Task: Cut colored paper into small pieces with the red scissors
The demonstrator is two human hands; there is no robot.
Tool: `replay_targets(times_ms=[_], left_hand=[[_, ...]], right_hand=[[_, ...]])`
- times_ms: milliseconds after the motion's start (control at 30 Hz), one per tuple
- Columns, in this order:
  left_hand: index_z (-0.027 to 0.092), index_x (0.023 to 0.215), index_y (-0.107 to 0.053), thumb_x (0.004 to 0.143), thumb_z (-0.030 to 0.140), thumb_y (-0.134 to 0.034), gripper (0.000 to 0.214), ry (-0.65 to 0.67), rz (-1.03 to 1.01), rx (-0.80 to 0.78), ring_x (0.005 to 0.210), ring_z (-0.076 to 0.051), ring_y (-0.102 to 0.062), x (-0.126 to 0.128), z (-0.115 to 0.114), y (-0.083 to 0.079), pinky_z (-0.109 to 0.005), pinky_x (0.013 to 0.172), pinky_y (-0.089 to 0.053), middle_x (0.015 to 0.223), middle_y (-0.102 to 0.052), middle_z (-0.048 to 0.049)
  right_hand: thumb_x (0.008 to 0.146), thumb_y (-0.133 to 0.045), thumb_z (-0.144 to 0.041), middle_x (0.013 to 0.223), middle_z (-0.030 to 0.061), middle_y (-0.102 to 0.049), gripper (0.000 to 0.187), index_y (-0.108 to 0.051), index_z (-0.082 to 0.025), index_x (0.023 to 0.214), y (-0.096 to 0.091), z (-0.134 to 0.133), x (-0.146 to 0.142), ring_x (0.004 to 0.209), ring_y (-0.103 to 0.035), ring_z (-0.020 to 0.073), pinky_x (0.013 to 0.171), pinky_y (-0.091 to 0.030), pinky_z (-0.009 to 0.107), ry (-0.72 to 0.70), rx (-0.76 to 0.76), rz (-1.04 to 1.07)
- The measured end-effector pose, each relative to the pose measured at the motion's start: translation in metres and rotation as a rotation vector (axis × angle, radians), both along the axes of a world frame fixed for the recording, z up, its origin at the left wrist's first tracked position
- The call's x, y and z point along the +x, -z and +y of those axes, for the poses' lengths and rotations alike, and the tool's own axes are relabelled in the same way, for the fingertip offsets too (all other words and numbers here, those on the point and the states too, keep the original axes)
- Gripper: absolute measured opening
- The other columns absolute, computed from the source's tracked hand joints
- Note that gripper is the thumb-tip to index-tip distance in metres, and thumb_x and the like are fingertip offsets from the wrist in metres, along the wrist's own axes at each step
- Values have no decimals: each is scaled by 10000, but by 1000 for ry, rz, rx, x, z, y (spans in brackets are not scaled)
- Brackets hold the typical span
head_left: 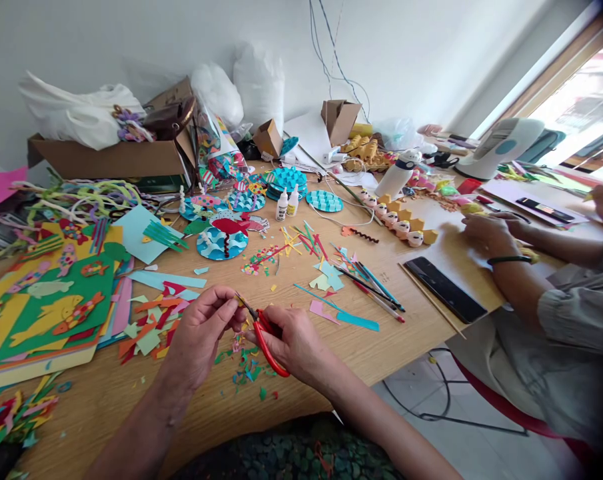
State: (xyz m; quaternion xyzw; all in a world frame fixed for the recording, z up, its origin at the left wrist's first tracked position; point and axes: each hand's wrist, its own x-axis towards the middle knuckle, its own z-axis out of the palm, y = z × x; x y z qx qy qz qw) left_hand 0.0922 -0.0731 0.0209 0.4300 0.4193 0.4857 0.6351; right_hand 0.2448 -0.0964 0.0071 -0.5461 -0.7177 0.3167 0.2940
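My right hand [292, 341] grips red-handled scissors [264, 335], their blades pointing up and left toward my left hand. My left hand [201, 328] is closed in a pinch on a tiny scrap of paper at the blade tips; the scrap is too small to name its colour. Small coloured paper clippings [246, 371] lie on the wooden table [361, 347] right under both hands. Cut strips of red, orange and green paper [151, 327] lie just left of my left hand.
Stacked coloured sheets with paper fish [46, 313] fill the left. Blue paper-plate crafts [222, 241], two glue bottles [286, 203], pencils [376, 290] and a black phone [445, 289] lie ahead. Another person's hand [486, 233] works at the right. Cardboard boxes [111, 157] and bags line the back.
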Motion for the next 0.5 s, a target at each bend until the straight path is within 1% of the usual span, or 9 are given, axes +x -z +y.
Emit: replay_targets(times_ms=[267,400,500], left_hand=[[163,697,-595,679,227,-670,100,-33,-3,-25,561,-84,-548,1,0,-4,-190,528,-447,661,-617,23],[164,706,-592,676,244,-679,122,-52,-18,-39,560,-84,-546,1,1,-2,-192,530,-447,654,-607,26],[168,742,-598,701,270,-667,130,-59,-37,-31,574,-91,-553,0,-1,1,-191,525,-443,645,-599,24]], right_hand=[[799,-535,-494,495,-62,-330,407,-447,-165,577,6,-2,3,452,-277,59,457,-204,193,-25,15,-28],[801,-538,-490,502,-61,-337,401,-459,-164,580,9,-1,4,453,-282,59,451,-204,192,-42,26,-23],[802,-538,-485,500,-63,-329,401,-453,-165,575,9,-1,3,456,-280,59,449,-205,191,-41,10,-10]])
